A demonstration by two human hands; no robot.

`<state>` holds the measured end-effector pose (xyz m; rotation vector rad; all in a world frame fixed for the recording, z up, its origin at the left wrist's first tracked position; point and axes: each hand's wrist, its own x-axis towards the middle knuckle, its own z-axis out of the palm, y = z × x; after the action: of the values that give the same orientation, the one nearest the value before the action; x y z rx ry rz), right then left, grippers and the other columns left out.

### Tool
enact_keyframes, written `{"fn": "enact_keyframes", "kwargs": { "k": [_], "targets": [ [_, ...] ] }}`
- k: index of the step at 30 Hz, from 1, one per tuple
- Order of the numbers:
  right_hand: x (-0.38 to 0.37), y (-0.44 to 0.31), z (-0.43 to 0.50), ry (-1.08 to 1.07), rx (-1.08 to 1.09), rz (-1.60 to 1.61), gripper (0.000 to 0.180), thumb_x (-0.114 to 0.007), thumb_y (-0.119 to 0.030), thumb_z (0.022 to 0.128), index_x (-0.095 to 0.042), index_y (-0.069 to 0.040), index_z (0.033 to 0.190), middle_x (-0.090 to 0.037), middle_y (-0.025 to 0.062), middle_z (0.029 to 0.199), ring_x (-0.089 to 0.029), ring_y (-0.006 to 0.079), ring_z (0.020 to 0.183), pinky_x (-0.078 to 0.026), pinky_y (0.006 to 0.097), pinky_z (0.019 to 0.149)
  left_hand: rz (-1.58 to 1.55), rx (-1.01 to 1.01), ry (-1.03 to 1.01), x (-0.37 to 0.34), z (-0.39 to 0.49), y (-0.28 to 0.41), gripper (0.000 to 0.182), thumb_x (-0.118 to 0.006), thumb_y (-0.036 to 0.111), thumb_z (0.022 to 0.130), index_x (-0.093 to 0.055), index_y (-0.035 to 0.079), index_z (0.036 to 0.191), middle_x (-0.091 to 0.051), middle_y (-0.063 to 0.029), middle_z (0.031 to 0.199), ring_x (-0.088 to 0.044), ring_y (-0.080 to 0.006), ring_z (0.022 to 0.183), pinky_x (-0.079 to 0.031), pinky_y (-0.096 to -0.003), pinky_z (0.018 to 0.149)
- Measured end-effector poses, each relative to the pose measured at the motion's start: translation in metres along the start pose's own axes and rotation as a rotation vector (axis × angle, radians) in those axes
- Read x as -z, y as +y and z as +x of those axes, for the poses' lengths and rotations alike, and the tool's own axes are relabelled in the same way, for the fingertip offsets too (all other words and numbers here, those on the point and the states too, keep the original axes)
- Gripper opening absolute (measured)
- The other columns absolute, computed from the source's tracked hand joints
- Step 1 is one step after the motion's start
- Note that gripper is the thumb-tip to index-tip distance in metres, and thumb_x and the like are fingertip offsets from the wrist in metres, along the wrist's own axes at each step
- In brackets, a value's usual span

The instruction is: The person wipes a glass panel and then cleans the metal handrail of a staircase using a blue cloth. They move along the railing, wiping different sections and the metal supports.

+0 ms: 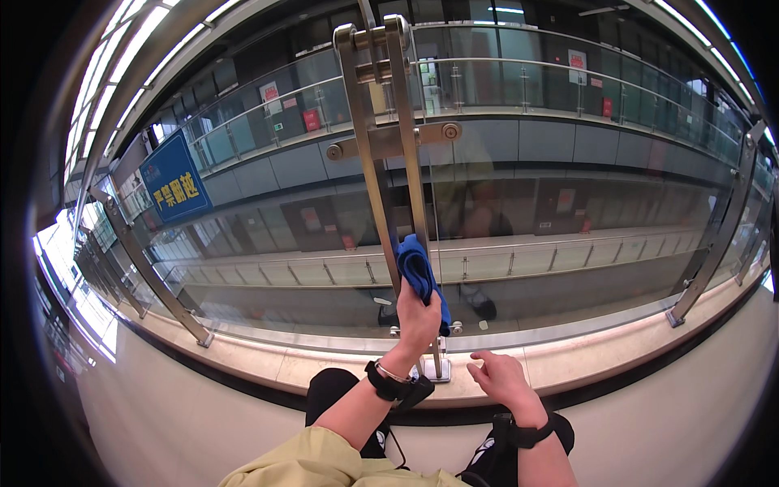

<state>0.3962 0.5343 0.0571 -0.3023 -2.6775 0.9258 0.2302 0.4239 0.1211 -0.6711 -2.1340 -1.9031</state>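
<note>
My left hand [419,316] grips a folded blue cloth [416,268] against the lower part of a double-bar metal railing post [417,195]. The cloth hangs down past my fingers and hides part of the right-hand bar. Over the pale stone ledge [548,363], to the right of the post's base plate [439,371], my right hand [500,375] holds nothing, its fingers partly bent and apart. Clear glass panels [578,207] flank the post, fixed to it by a metal cross bracket [435,132] and small clamps near the bottom.
Further railing posts stand at left [152,268] and right [718,231]. A blue sign [175,178] with yellow writing is at the left panel. My knees [331,389] are close to the ledge, above the pale floor [201,414]. Beyond the glass are walkways with railings.
</note>
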Motion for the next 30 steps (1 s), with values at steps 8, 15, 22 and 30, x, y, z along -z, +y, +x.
{"fn": "enact_keyframes", "kwargs": {
  "k": [8, 15, 22, 30],
  "targets": [
    [0.010, 0.001, -0.003, 0.079, -0.008, 0.085, 0.028, -0.066, -0.026, 0.091, -0.067, -0.002, 0.107, -0.069, 0.0158, 0.072, -0.067, 0.0374, 0.073, -0.052, 0.0460, 0.067, -0.323, -0.320, 0.001, 0.006, 0.049, 0.035, 0.019, -0.065, 0.001, 0.088, -0.056, 0.000, 0.104, -0.062, -0.0046, 0.084, -0.058, -0.0126, 0.073, -0.049, -0.0287, 0.068],
    [0.014, -0.001, -0.001, 0.077, -0.013, 0.046, 0.027, -0.065, -0.025, 0.092, -0.067, -0.002, 0.108, -0.068, 0.0151, 0.069, -0.067, 0.0350, 0.070, -0.051, 0.0440, 0.066, 0.242, -0.232, 0.096, -0.012, -0.036, -0.060, 0.042, -0.062, 0.001, 0.082, -0.052, 0.005, 0.122, -0.065, -0.0213, 0.093, -0.065, -0.0440, 0.085, -0.053, -0.0424, 0.074],
    [0.013, -0.003, 0.000, 0.071, -0.034, 0.056, 0.027, -0.065, -0.024, 0.092, -0.068, -0.002, 0.108, -0.069, 0.0157, 0.070, -0.067, 0.0351, 0.071, -0.052, 0.0440, 0.067, 0.211, 0.198, -0.085, -0.007, -0.070, -0.103, 0.044, -0.063, 0.003, 0.079, -0.053, 0.002, 0.122, -0.068, -0.0206, 0.098, -0.065, -0.0420, 0.094, -0.051, -0.0452, 0.083],
    [0.012, -0.008, 0.006, 0.012, -0.076, 0.065, 0.027, -0.065, -0.024, 0.092, -0.067, -0.003, 0.108, -0.068, 0.0179, 0.071, -0.067, 0.0373, 0.075, -0.051, 0.0469, 0.068, -0.153, -0.154, 0.027, -0.011, -0.007, -0.064, 0.029, -0.068, 0.002, 0.083, -0.055, -0.001, 0.109, -0.064, -0.0118, 0.092, -0.063, -0.0243, 0.083, -0.050, -0.0334, 0.079]
  ]
}}
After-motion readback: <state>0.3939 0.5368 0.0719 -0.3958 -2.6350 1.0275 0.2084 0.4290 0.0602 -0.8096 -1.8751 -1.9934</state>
